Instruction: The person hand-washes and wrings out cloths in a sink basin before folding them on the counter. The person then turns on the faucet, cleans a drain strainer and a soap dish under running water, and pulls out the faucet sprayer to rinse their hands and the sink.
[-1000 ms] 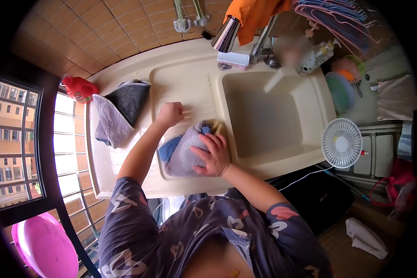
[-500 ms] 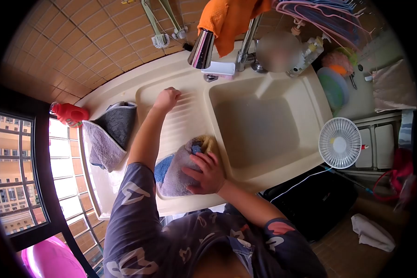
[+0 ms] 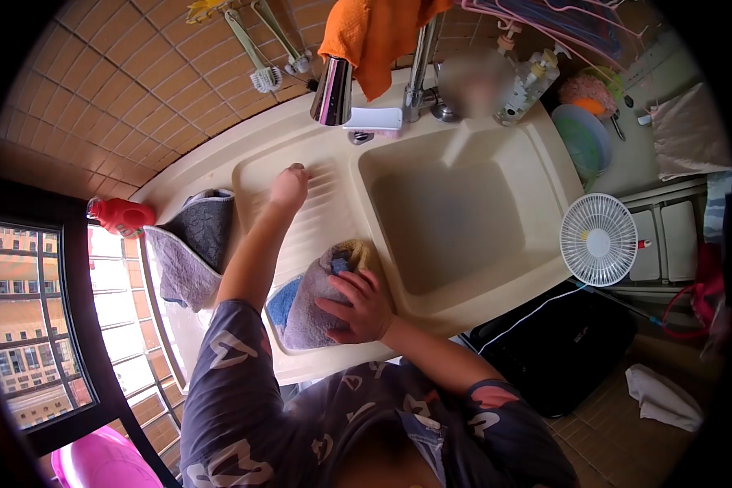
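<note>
We've got our R hand (image 3: 358, 311) resting on the cloth (image 3: 307, 315), fingers apart, near the ridged board's (image 3: 324, 207) front edge; L hand (image 3: 289, 190) balled in a fist over the ridges, can't tell if anything's inside. Risk for us: w/ such a loose hold, one hard shove could skid it into the basin (image 3: 464, 224). Cloth's bunched, greyish-purple w/ blue & yellowish bits.

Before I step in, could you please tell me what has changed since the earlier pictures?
The left hand has moved forward over the washboard, farther from the towel; the camera view has shifted too. Nothing was visibly grasped or released. The right hand stays on the towel; the grey cloth and red bottle stay put.
</note>
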The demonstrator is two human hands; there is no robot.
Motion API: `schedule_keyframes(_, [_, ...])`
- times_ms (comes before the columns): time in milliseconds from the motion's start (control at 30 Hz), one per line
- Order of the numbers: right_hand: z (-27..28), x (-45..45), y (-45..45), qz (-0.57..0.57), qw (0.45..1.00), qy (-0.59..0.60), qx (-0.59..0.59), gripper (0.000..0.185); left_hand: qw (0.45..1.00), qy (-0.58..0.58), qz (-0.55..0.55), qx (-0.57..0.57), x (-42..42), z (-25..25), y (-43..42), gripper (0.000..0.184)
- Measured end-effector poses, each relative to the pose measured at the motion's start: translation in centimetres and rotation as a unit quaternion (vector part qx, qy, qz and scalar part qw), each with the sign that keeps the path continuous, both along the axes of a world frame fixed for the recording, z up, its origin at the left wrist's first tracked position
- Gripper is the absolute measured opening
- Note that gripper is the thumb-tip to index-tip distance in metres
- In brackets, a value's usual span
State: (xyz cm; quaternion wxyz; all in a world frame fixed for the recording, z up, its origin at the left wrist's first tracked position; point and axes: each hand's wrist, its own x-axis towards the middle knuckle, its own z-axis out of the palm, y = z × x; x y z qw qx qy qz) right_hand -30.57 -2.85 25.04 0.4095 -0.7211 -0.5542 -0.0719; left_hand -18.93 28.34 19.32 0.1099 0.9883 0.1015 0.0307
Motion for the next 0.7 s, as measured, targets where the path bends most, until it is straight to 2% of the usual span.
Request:
schedule_keyframes(33, [0.0,0.0,0.0,-0.001,1.0,0.0,0.002,0.052,1.0,-0.006,0.027,0.0,0.0,-0.2,-0.3,0.018])
schedule_keyframes(367, [0.0,-0.1,0.1,0.003,1.0,-0.002,0.003,0.053,0.999,0.021,0.036,0.025,-0.1,-0.1,-0.4,0.017])
schedule_keyframes(533, [0.1,0.0,0.2,0.002,1.0,-0.015,0.008,0.05,0.996,0.014,0.03,-0.089,0.3,1.0,0.8,0.013])
schedule_keyframes(667, [0.0,-0.1,0.3,0.004,1.0,-0.01,-0.003,0.052,0.997,0.016,0.041,-0.059,0.6,-0.2,0.6,0.012])
schedule_keyframes(700, [0.0,-0.1,0.3,0.001,1.0,-0.011,0.0,0.051,0.997,-0.013,0.049,-0.051,0.6,-0.4,0.4,0.012])
